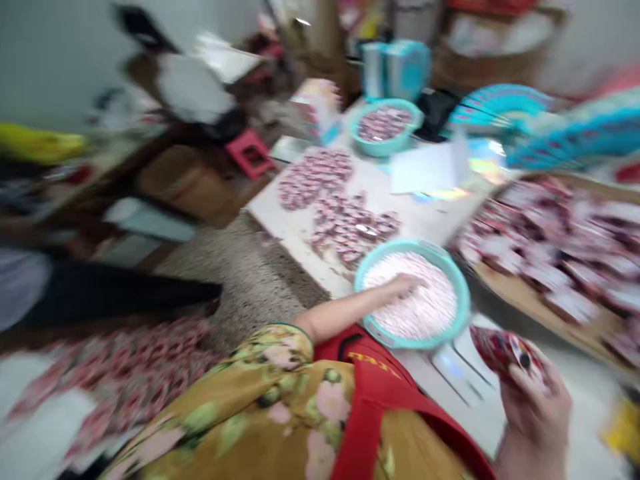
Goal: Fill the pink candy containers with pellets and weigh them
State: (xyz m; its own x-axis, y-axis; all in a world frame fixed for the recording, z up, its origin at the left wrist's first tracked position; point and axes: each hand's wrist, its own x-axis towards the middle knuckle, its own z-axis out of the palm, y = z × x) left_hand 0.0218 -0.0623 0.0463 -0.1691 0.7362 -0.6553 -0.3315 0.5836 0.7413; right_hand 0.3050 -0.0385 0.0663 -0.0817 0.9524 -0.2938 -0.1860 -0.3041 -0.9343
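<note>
My left hand [404,287] is in a teal basin [463,293] of small white-pink pieces [425,310]. Its fingers are pressed together at the surface of the pieces, and what they hold, if anything, is too small and blurred to name. At the lower right, my right hand [537,393] grips a red patterned packet [500,353], raised beside the basin. Behind the basin, loose pink-and-dark pieces [345,223] lie in clusters on the white table [295,233].
Another teal basin [385,127] with pinkish pieces stands at the table's back. A large tray [530,287] of packets fills the right side. White paper [425,170] and blue fan-shaped items [505,107] lie behind. At left, a person's dark-clothed leg [125,293] shows.
</note>
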